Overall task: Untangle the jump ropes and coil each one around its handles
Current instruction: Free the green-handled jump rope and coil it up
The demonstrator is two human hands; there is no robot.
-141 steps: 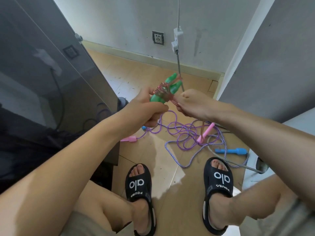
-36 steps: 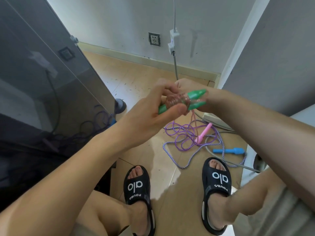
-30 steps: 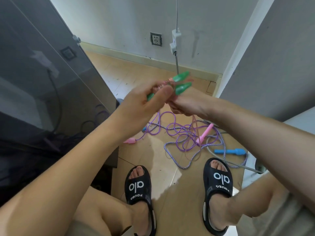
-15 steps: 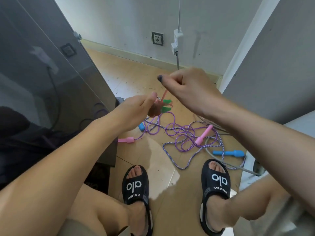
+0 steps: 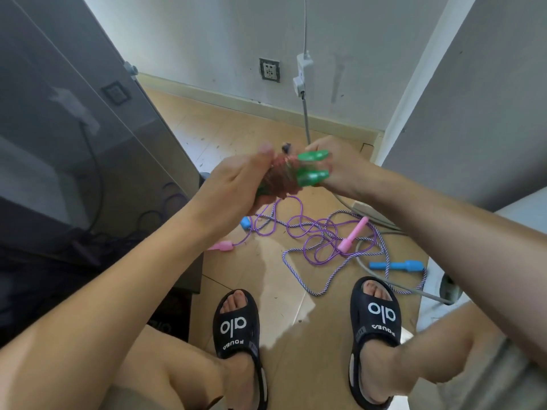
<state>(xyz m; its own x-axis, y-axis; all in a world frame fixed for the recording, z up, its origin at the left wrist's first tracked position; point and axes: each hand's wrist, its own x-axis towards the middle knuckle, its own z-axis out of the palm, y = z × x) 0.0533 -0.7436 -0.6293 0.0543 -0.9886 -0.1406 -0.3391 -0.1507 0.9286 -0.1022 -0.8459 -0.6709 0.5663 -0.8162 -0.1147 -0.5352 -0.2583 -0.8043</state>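
Observation:
A pair of green handles [image 5: 313,167] with a reddish rope coiled tightly around them is held in front of me. My left hand [image 5: 236,182] grips the coiled bundle [image 5: 279,179] from the left. My right hand [image 5: 340,164] holds the free green ends from behind. On the floor below lies a tangle of purple rope [image 5: 307,232] with pink handles [image 5: 352,235], crossed by a blue-and-white twisted rope [image 5: 299,276] with blue handles [image 5: 396,265]. A second pink handle [image 5: 222,247] lies to the left.
A dark cabinet [image 5: 88,143] stands at the left and a grey wall [image 5: 473,113] at the right. A grey cable [image 5: 306,119] hangs from a wall plug and runs across the floor. My two sandalled feet [image 5: 236,329] stand near the ropes.
My right hand has come down from above the bundle and now holds the green handle ends. The reddish rope's free end is wound in; the bundle has turned sideways.

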